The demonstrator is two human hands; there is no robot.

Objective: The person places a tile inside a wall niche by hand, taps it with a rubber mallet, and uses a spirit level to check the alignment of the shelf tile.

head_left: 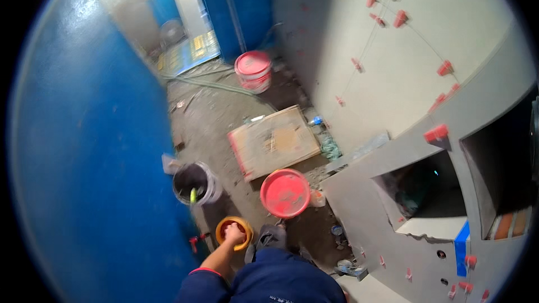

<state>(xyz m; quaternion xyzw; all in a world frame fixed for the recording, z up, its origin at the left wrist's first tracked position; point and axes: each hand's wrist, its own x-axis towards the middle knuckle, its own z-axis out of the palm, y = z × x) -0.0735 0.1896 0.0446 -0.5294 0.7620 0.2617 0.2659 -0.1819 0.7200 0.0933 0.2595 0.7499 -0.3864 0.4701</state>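
Note:
My left hand [233, 233] reaches down into a small orange-yellow bucket [220, 228] on the floor just in front of me. Motion blur and the bucket's depth hide the fingers, so I cannot make out whether they grip anything inside. My right hand is out of view, with my dark blue top filling the lower edge. Just beyond the orange-yellow bucket, to the left, stands a whitish bucket [213, 186] with a yellow-green handled thing [193, 195] in it. A red round lid or tub top [285, 193], smeared with grey, is ahead of my feet.
A dusty cardboard-coloured board [275, 141] lies mid-floor. Farther off stands a red-lidded bucket [253, 70] beside a hose [216, 85]. A blue wall [101, 151] bounds the left. On the right, a tiled wall [359, 50] carries red clips [400, 19] and has dark recessed openings [429, 188].

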